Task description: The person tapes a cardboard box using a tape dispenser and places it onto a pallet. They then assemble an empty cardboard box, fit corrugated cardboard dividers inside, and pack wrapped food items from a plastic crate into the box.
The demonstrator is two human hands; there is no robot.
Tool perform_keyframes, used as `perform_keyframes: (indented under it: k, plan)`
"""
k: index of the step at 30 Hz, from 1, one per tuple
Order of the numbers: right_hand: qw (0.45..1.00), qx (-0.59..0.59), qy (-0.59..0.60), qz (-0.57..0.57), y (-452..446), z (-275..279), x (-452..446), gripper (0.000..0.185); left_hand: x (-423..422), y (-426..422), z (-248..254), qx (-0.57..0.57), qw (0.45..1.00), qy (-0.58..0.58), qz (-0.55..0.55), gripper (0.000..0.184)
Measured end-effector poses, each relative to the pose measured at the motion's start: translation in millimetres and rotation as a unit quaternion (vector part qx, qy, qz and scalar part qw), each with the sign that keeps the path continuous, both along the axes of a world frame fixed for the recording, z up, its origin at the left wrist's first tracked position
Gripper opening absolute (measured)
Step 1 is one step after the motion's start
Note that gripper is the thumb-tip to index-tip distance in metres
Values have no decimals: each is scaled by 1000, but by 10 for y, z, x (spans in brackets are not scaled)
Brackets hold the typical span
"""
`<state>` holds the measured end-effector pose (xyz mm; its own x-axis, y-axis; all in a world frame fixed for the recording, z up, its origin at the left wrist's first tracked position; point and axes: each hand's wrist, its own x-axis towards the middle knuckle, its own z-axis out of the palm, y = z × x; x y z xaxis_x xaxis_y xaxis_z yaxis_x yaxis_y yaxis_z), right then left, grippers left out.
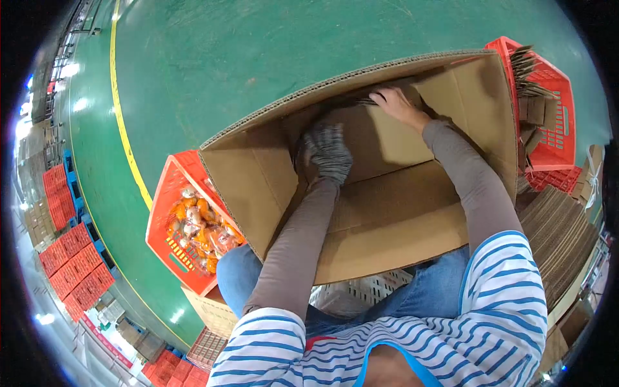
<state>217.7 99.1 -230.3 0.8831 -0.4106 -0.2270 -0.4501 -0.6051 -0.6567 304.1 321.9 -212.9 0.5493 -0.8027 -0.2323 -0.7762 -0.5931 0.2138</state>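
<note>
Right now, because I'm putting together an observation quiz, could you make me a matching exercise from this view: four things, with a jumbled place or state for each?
Things:
1. Left hand
2. Right hand
3. Orange-and-white items
4. Yellow line

Place or state:
A. In a red crate
B. Ungloved
C. Across the green floor
D. In a grey glove

Pairs: 1-D, 2-B, 3-A, 4-C

An open cardboard box [393, 242] faces the person, with the gloved left hand [327, 151] and bare right hand [401, 108] inside it. Left of the box sits a red basket [184, 169] of orange packets [201, 226]; to its right, another red basket [560, 106] holds cardboard pieces [522, 68], with stacked cardboard [558, 226] nearer the person.
</note>
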Motion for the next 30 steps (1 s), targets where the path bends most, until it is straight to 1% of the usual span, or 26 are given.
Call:
perform_keyframes:
  k: [1, 2, 3, 4, 5, 6, 7, 9, 10, 11, 12, 13, 14, 15, 16, 18, 19, 21, 22, 23, 25, 26, 27, 28, 29, 30]
  plan:
    - [999, 35, 28, -18, -68, -81, 15, 36, -94, -82, -10, 1, 1000, -1, -2, 62]
    - [999, 33, 25, -21, -75, -93, 19, 36, -160, -170, -19, 13, 999, 41, -18, 69]
    - [999, 45, 27, -9, -99, -102, 21, 35, -186, -248, -30, 25, 996, 84, -33, 76]
    - [998, 58, 33, 4, -116, -119, 7, 34, -186, -297, -48, 23, 996, 83, -34, 76]
    - [998, 54, 32, 3, -162, -32, 21, 34, -182, -382, -32, 9, 996, 91, 0, 78]
    - [993, 88, 78, 11, -179, 105, 38, 36, -206, -412, -35, -1, 994, 102, 37, 80]
    - [984, 125, 122, 20, -152, 189, 52, 38, -220, -393, -34, 2, 994, 104, 37, 80]
    - [984, 123, 128, 26, -227, 40, 48, 42, -197, -380, -96, -36, 998, 30, 35, 76]
    - [984, 119, 133, 31, -284, -33, 52, 46, -165, -366, -183, -34, 998, 30, 35, 76]
    - [985, 105, 130, 38, -322, -122, 49, 50, -127, -314, -362, -52, 998, -34, -5, 72]
    - [984, 110, 132, 36, -340, -136, 72, 50, -90, -301, -428, -70, 992, -97, -47, 70]
    - [986, 70, 144, 38, -366, -145, 82, 52, -69, -299, -494, -65, 992, -93, -50, 70]
    - [986, 32, 157, 43, -347, -106, 74, 54, -61, -315, -445, -9, 993, -96, -63, 66]
    - [992, -32, 117, 31, -305, -63, 35, 56, -81, -307, -406, 46, 991, -98, -75, 62]
    - [992, -29, 120, 33, -270, -19, 34, 56, -117, -285, -335, 49, 992, -94, -74, 62]
    - [974, -105, 185, 76, -262, 123, 92, 56, -154, -301, -188, 58, 994, -49, -74, 53]
    - [974, -130, 168, 80, -223, 200, 84, 55, -154, -338, -117, 55, 995, -50, -72, 53]
    - [968, -144, 183, 91, -182, 270, 82, 56, -204, -367, 23, 199, 975, 61, -80, 49]
    - [963, -158, 196, 100, -174, 308, 86, 56, -250, -342, -80, 197, 975, 61, -80, 49]
    - [962, -159, 198, 100, -164, 362, 89, 56, -326, -279, -308, 181, 979, 65, -72, 47]
    - [972, -151, 160, 88, -110, 453, 77, 49, -448, -159, -300, 169, 981, 73, -59, 44]
    - [971, -148, 161, 91, -96, 421, 53, 49, -511, -81, -95, 214, 964, 116, -110, 43]
    - [973, -170, 125, 97, -110, 376, 30, 43, -550, -30, 12, 257, 940, 158, -160, 41]
    - [972, -191, 89, 102, -108, 327, -6, 38, -572, 10, 35, 258, 940, 160, -159, 41]
    - [967, -176, 138, 123, -55, 515, 2, 30, -595, 50, 7, 251, 932, 169, -199, 38]
    - [966, -176, 139, 126, 1, 530, -59, 30, -623, 93, -75, 242, 923, 178, -238, 36]
